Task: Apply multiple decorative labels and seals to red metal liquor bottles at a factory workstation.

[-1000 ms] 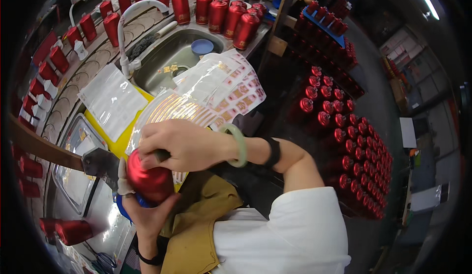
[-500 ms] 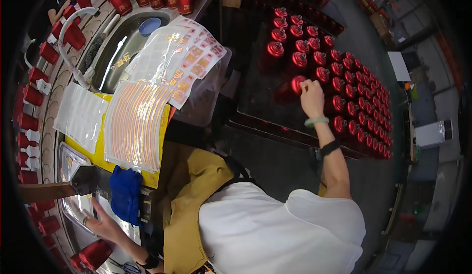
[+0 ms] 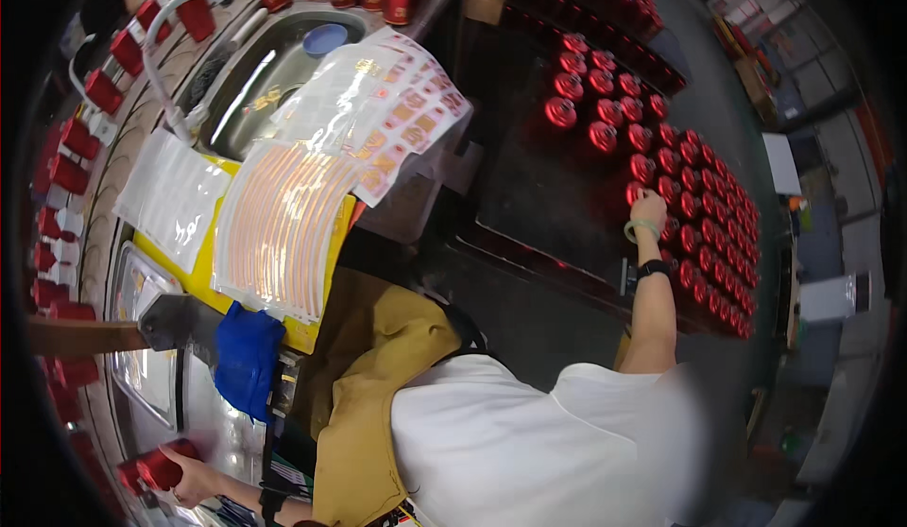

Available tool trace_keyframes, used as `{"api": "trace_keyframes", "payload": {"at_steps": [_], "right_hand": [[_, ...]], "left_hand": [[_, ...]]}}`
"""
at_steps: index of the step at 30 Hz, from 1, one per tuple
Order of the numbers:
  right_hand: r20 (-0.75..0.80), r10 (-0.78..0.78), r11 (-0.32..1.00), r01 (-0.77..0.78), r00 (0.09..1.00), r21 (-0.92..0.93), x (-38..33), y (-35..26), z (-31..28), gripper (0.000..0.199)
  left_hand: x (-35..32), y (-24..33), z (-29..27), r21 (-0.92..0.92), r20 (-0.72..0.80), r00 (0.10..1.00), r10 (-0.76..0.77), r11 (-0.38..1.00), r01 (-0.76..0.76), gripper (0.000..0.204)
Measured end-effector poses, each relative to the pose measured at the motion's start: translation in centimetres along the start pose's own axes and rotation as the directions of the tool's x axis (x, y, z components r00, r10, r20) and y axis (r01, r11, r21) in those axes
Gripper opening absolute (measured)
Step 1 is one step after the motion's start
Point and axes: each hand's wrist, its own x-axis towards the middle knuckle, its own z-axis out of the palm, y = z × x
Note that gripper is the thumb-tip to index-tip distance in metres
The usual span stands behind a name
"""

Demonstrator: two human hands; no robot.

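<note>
At the far right, my right hand (image 3: 648, 210), with a pale green bangle at its wrist, is closed on the top of a glossy red bottle (image 3: 635, 192) at the edge of a crowd of similar bottles. These red bottles (image 3: 688, 204) stand upright in rows on a dark table, with shiny knob-like tops. Down at the lower left, my left hand (image 3: 196, 480) curls round a red bottle (image 3: 159, 466) lying tilted by the conveyor. Some of its fingers are hidden behind the bottle.
Sticker sheets (image 3: 283, 234) lie over a yellow board (image 3: 210, 281) beside a metal sink (image 3: 236, 116) with a curved tap (image 3: 156, 64). A conveyor (image 3: 118, 182) carrying red bottles runs along the left. A blue cloth (image 3: 248, 362) hangs near a wooden-handled tool (image 3: 85, 335). Dark table edge (image 3: 539, 267).
My right hand has moved right, and the bottle under it now stands against the group. My left hand, earlier spread over the tray, has dropped down and closed round a red bottle.
</note>
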Motion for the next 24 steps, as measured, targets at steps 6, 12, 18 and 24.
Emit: {"api": "trace_keyframes", "payload": {"at_steps": [6,12,18,24], "right_hand": [[0.083,0.042,0.964,-0.019,0.996,-0.266,-0.4,-3.9,-5.6,0.036],[-0.152,-0.618,0.77,0.633,0.771,0.08,-5.3,-19.0,-9.9,0.022],[-0.174,-0.974,-0.038,0.652,0.146,0.757,-22.7,-38.9,-11.8,0.014],[-0.045,-0.858,-0.042,-0.016,-0.511,0.999,-41.9,-43.7,-14.6,0.064]], "left_hand": [[0.7,0.7,1.0,-0.4,-0.044,0.965,-0.26,0.89,0.221,0.099],[1.6,-0.4,-3.3,-0.113,0.212,0.834,-0.509,0.835,0.538,0.097],[-2.6,10.7,-10.8,-0.743,0.665,0.728,-0.164,-0.05,0.667,0.043],[-6.3,19.9,-15.1,-0.155,0.897,0.216,0.387,-0.182,0.971,0.054]]}}
